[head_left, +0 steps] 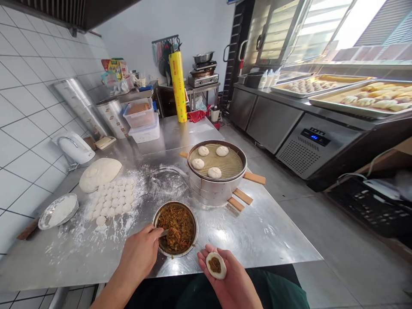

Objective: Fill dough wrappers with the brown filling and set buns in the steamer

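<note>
My left hand [141, 249] pinches the metal handle of a spoon-like tool [164, 232], whose far end is buried in the filling. That brown, shredded filling [177, 225] sits in a round steel bowl [195, 240] near the table's front edge. Palm up, my right hand [230, 272] cradles a flat round dough wrapper [222, 272] with a dab of filling [214, 265] at its centre. Behind the bowl, a round steamer [214, 189] holds several closed buns [214, 172] on a mesh liner. Small dough pieces [112, 198] lie in floured rows to the left.
A large dough lump [100, 174] and a bowl of flour [59, 210] lie at the left. Wooden strips [243, 196] jut from the steamer's right side. Farther back stand plastic boxes [144, 128] and a yellow film roll [178, 86]. Trays of buns [363, 113] rest on the right counter.
</note>
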Demonstrator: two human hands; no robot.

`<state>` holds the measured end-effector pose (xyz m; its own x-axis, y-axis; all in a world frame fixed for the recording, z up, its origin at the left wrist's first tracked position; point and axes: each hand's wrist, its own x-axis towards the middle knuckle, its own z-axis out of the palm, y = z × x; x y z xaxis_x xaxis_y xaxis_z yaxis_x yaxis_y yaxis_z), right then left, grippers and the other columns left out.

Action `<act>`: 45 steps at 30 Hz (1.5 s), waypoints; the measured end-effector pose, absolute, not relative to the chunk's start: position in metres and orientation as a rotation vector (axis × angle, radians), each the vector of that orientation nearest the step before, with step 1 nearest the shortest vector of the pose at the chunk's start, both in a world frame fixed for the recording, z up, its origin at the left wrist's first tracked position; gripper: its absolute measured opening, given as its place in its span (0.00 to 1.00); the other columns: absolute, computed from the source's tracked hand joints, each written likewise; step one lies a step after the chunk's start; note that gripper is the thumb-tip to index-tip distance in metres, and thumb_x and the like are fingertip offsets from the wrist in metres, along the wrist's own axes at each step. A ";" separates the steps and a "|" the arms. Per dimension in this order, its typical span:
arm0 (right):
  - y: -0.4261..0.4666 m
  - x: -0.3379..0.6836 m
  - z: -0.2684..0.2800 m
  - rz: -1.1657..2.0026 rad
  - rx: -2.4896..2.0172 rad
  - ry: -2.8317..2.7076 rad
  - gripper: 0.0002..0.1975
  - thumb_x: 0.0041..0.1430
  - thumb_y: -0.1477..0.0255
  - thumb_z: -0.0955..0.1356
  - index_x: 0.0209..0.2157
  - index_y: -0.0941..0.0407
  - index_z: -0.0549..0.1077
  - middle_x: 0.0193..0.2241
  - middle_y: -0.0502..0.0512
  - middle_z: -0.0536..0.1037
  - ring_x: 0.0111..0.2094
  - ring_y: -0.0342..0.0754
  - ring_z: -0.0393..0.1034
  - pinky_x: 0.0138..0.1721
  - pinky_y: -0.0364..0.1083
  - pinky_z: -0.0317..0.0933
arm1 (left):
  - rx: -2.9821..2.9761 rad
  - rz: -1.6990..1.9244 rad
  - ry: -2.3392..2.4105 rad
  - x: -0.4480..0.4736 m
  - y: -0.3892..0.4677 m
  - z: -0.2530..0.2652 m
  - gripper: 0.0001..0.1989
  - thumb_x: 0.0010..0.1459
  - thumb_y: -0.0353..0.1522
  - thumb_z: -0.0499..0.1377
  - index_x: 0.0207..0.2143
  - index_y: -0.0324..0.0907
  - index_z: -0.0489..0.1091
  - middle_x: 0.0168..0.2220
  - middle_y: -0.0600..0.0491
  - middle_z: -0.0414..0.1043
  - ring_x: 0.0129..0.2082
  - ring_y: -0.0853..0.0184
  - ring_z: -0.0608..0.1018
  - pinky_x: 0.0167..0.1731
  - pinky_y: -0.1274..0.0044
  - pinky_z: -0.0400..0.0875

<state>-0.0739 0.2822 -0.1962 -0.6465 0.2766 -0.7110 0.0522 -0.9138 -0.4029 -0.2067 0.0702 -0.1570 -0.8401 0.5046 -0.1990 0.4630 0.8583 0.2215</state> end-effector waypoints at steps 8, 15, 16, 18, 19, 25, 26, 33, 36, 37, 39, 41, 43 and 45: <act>0.280 -0.073 -0.195 2.685 -1.264 -0.560 0.15 0.42 0.67 0.81 0.30 0.61 0.82 0.38 0.62 0.84 0.45 0.60 0.79 0.49 0.52 0.81 | 0.659 0.498 2.645 -0.206 0.076 -0.142 0.21 0.66 0.30 0.51 0.51 0.49 0.82 0.51 0.50 0.81 0.49 0.60 0.82 0.53 0.68 0.73; 0.283 -0.073 -0.189 2.651 -1.305 -0.570 0.14 0.41 0.66 0.81 0.29 0.58 0.81 0.37 0.60 0.84 0.47 0.61 0.78 0.47 0.52 0.80 | 0.467 0.761 2.396 -0.206 0.077 -0.131 0.16 0.64 0.36 0.57 0.48 0.53 0.83 0.51 0.55 0.83 0.47 0.61 0.82 0.50 0.71 0.73; 0.283 -0.074 -0.187 2.650 -1.315 -0.594 0.14 0.42 0.65 0.81 0.30 0.57 0.81 0.36 0.59 0.84 0.46 0.60 0.78 0.45 0.51 0.80 | 0.437 0.799 2.367 -0.206 0.077 -0.131 0.16 0.64 0.36 0.58 0.49 0.53 0.83 0.51 0.55 0.83 0.46 0.61 0.82 0.50 0.71 0.72; 0.281 -0.077 -0.182 2.655 -1.303 -0.658 0.15 0.46 0.63 0.79 0.33 0.57 0.81 0.36 0.58 0.83 0.45 0.58 0.77 0.41 0.48 0.79 | 0.398 0.897 2.315 -0.205 0.077 -0.130 0.17 0.64 0.36 0.58 0.50 0.50 0.83 0.48 0.54 0.84 0.45 0.62 0.82 0.50 0.72 0.72; 0.279 -0.079 -0.179 2.662 -1.274 -0.688 0.15 0.47 0.63 0.79 0.34 0.57 0.81 0.36 0.57 0.83 0.44 0.58 0.77 0.40 0.47 0.78 | 0.381 0.950 2.295 -0.204 0.078 -0.130 0.17 0.64 0.35 0.58 0.50 0.48 0.82 0.46 0.54 0.84 0.43 0.63 0.81 0.49 0.73 0.72; 0.260 -0.106 -0.159 2.733 -0.973 -0.681 0.11 0.54 0.65 0.77 0.35 0.57 0.81 0.36 0.56 0.82 0.42 0.52 0.75 0.46 0.47 0.74 | 0.298 1.173 2.215 -0.184 0.089 -0.131 0.20 0.68 0.38 0.56 0.57 0.43 0.76 0.35 0.56 0.78 0.26 0.71 0.71 0.28 0.78 0.66; 0.256 -0.110 -0.156 2.735 -0.954 -0.670 0.10 0.55 0.65 0.77 0.35 0.57 0.81 0.35 0.55 0.82 0.41 0.51 0.75 0.46 0.47 0.74 | 0.296 1.202 2.219 -0.180 0.091 -0.132 0.21 0.68 0.40 0.55 0.58 0.43 0.75 0.34 0.56 0.78 0.25 0.71 0.71 0.27 0.78 0.66; 0.248 -0.125 -0.143 2.750 -0.925 -0.630 0.11 0.49 0.65 0.78 0.33 0.55 0.81 0.37 0.56 0.84 0.45 0.55 0.76 0.48 0.50 0.74 | 0.651 1.183 2.621 -0.156 0.101 -0.157 0.22 0.73 0.35 0.49 0.63 0.50 0.73 0.57 0.47 0.77 0.56 0.62 0.79 0.58 0.71 0.75; 0.250 -0.126 -0.140 2.770 -0.936 -0.526 0.17 0.47 0.66 0.80 0.38 0.57 0.81 0.39 0.58 0.83 0.47 0.56 0.77 0.51 0.51 0.73 | 0.997 1.147 2.863 -0.146 0.098 -0.183 0.25 0.73 0.30 0.47 0.67 0.54 0.69 0.54 0.46 0.77 0.52 0.65 0.81 0.51 0.74 0.80; 0.251 -0.126 -0.139 2.772 -0.947 -0.510 0.19 0.47 0.66 0.80 0.41 0.58 0.81 0.40 0.59 0.83 0.47 0.56 0.77 0.51 0.51 0.73 | 1.089 1.111 2.947 -0.143 0.096 -0.191 0.26 0.73 0.29 0.48 0.67 0.55 0.69 0.54 0.46 0.76 0.52 0.64 0.82 0.50 0.74 0.80; 0.251 -0.125 -0.137 2.775 -0.976 -0.499 0.22 0.46 0.65 0.80 0.43 0.60 0.80 0.42 0.61 0.83 0.47 0.57 0.78 0.53 0.52 0.73 | 1.211 1.019 3.072 -0.137 0.094 -0.203 0.27 0.72 0.27 0.50 0.67 0.56 0.69 0.54 0.46 0.76 0.52 0.62 0.81 0.50 0.72 0.81; 0.252 -0.123 -0.135 2.776 -0.994 -0.510 0.23 0.46 0.63 0.80 0.42 0.60 0.80 0.41 0.62 0.83 0.47 0.58 0.78 0.54 0.53 0.73 | 1.269 0.934 3.131 -0.132 0.092 -0.211 0.27 0.71 0.26 0.51 0.67 0.57 0.69 0.54 0.45 0.77 0.52 0.60 0.81 0.50 0.70 0.81; 0.252 -0.121 -0.134 2.772 -1.000 -0.567 0.22 0.47 0.61 0.79 0.41 0.60 0.81 0.41 0.62 0.83 0.47 0.58 0.78 0.54 0.54 0.73 | 1.272 0.871 3.162 -0.129 0.089 -0.214 0.27 0.71 0.27 0.51 0.66 0.57 0.70 0.53 0.45 0.78 0.50 0.59 0.82 0.48 0.69 0.82; 0.252 -0.117 -0.134 2.769 -0.982 -0.632 0.19 0.50 0.59 0.78 0.39 0.58 0.81 0.40 0.60 0.83 0.46 0.58 0.77 0.54 0.53 0.73 | 1.247 0.812 3.175 -0.127 0.087 -0.212 0.26 0.71 0.27 0.50 0.65 0.58 0.71 0.52 0.46 0.79 0.47 0.59 0.83 0.45 0.69 0.83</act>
<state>-0.1173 0.2520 -0.1343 -0.7779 0.2623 -0.5710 0.0115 -0.9026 -0.4303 -0.1270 0.0868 -0.2124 -0.6893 0.5403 0.4827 0.7056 0.6517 0.2782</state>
